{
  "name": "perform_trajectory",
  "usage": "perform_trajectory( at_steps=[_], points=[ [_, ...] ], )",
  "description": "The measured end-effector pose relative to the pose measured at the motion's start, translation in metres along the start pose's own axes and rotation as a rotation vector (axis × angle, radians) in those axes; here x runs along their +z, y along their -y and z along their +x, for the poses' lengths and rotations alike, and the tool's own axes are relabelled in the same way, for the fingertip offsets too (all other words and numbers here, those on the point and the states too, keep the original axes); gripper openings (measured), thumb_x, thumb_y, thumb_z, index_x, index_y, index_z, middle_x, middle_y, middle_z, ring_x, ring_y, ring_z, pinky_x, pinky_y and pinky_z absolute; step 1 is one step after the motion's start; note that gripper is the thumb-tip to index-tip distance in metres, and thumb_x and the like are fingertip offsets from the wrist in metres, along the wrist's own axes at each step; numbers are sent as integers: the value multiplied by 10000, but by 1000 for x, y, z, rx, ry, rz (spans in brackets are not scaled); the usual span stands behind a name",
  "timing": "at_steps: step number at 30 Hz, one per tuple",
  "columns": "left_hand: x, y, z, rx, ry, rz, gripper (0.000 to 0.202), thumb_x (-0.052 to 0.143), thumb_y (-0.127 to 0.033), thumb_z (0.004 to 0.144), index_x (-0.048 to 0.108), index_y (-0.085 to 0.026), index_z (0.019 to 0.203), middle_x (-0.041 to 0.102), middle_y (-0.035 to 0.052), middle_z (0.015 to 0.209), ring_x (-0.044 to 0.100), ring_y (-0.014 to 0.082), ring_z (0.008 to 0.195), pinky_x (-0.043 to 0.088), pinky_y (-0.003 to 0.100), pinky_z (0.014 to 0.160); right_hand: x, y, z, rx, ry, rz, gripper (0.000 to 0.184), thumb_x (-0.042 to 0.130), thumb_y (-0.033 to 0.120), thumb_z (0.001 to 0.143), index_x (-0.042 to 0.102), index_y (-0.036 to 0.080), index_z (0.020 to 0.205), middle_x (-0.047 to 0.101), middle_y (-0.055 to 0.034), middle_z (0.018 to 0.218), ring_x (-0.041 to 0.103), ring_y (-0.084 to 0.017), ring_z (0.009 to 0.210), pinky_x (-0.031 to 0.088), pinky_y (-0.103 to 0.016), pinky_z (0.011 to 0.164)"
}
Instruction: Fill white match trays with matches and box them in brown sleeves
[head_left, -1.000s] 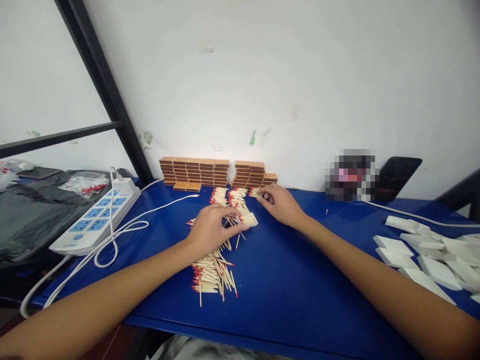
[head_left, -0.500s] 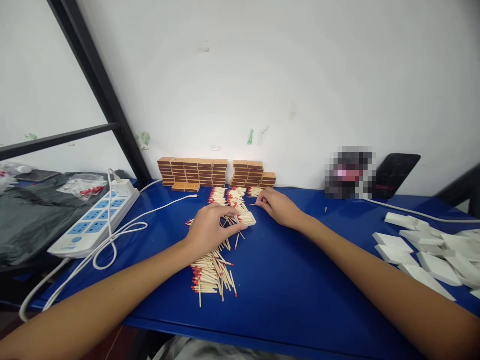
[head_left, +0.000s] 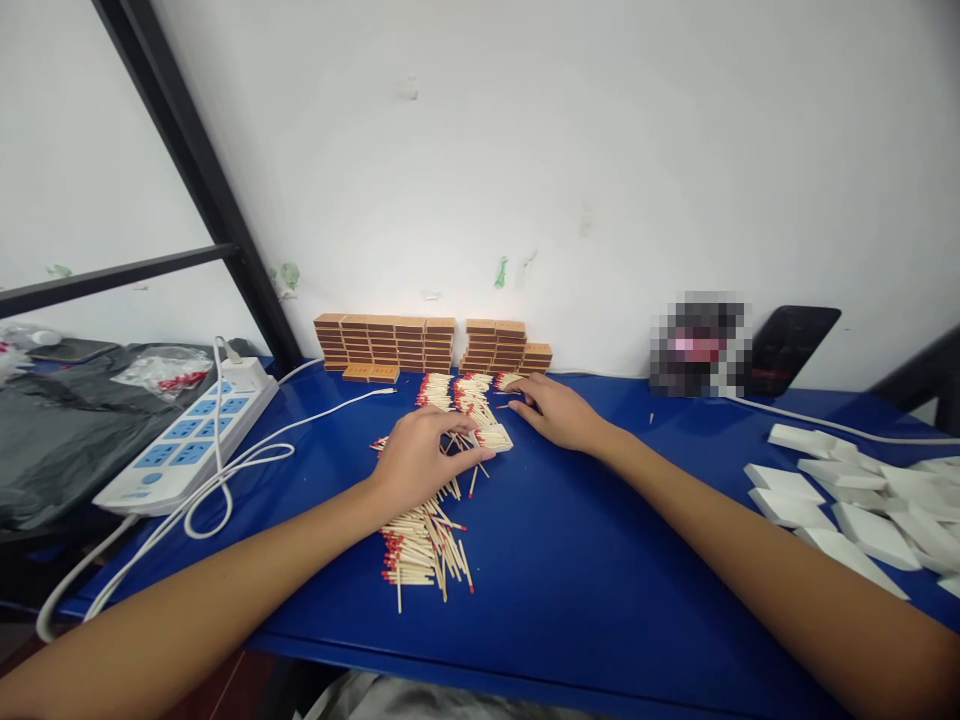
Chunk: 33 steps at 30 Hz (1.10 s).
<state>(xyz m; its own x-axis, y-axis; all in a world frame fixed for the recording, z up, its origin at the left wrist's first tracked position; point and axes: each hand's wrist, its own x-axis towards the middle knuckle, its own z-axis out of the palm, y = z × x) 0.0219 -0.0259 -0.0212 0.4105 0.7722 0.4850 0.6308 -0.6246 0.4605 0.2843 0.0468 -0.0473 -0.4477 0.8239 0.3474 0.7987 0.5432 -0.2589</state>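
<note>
My left hand (head_left: 418, 455) grips a small white matchbox tray (head_left: 504, 445) between thumb and fingers; red-tipped matches (head_left: 491, 438) lie inside it. Beyond the tray, my right hand (head_left: 551, 408) reaches to a small heap of matches (head_left: 508, 381) at the back. Its thumb and index finger are apart, the fingertips touching the heap, and a single match lies by the thumb. Two more bunches of matches (head_left: 472, 393) lie to the left of that heap. Nearer me, a large loose pile of matches (head_left: 420, 550) spreads below my left wrist, partly hidden by the hand.
Stacked brown matchboxes (head_left: 384, 343) line the wall on the blue table (head_left: 600, 580). White empty-looking trays (head_left: 877, 500) are heaped at right. A power strip (head_left: 187, 440) with white cables lies left, beside black plastic (head_left: 67, 430). A phone (head_left: 791, 350) leans at the back right.
My right hand has shifted slightly; its index finger has extended forward onto the heap and parted from the thumb. My left hand and the tray stay in place.
</note>
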Motion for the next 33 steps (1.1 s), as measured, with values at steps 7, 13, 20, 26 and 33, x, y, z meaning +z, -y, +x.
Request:
perform_trajectory(
  at_steps=[7,13,20,26,33],
  points=[
    [0,0,0,-9,7,8,335,788,-512,830,779,-257,1047,784,17,1032,718,214,939,560,338,816,-1,1,-1,-6,5,-10,282,535,296,1007,679,200,1230,631,-96,1036,608,-198,828,464,-315,773],
    [0,1,0,-4,5,5,342,784,-520,832,779,-253,1045,785,24,1030,718,217,921,556,335,798,0,2,-2,-15,10,-7,282,524,264,1008,683,205,1233,640,-102,1089,620,-196,851,463,-317,800],
    [0,0,0,-5,7,-2,329,794,-503,828,780,-252,1041,786,22,1031,719,211,915,554,333,791,-5,8,-1,1,3,107,157,568,202,960,713,193,1019,605,-51,878,569,-173,766,416,-288,711],
    [0,-1,0,-6,1,-1,330,803,-496,820,781,-256,1047,786,16,1030,720,209,920,558,336,803,-6,9,-1,7,6,193,124,594,236,941,709,195,957,566,-19,776,533,-165,719,394,-282,677],
    [-1,-1,1,-4,1,-10,324,806,-482,820,784,-249,1044,787,31,1019,720,217,907,563,335,777,-3,2,1,49,35,199,149,625,316,927,658,185,866,599,-41,836,533,-174,739,396,-293,681]
  ],
)
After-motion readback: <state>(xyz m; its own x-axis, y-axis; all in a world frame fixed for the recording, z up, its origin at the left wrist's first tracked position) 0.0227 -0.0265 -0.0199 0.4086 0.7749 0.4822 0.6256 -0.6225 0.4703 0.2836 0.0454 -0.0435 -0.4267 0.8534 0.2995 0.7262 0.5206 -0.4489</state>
